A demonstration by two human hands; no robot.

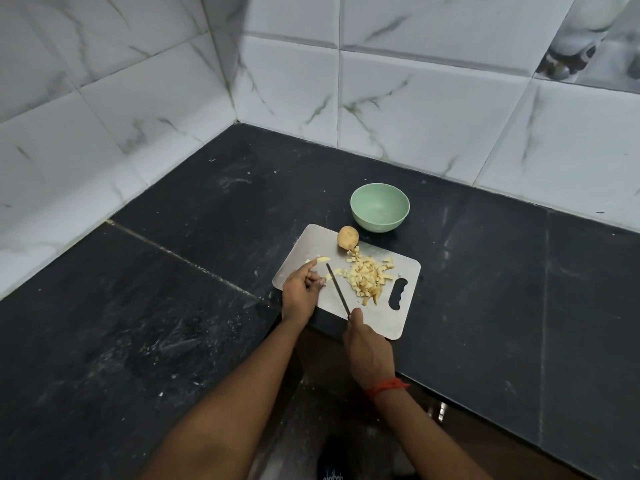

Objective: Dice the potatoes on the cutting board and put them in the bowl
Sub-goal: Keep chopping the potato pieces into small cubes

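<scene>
Roughly midway: diced potato point(367, 277) heaped on the cutting board point(391, 317), one whole potato point(348, 237) uncut, green bowl point(380, 206) beyond still unfilled, right hand point(369, 344) gripping the knife point(337, 289), left hand point(300, 289) half-curled, forefinger on a leftover strip point(322, 259), pinch unclear.

Pale diced potato heap point(367, 277) mid steel cutting board point(398, 320), whole potato point(347, 236), empty green bowl point(380, 207) behind

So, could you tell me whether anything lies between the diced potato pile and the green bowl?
Only partly: an uncut potato sits at the cutting board's far edge, just left of the straight line from the diced pile to the bowl. Nothing else visible lies between them.
</scene>
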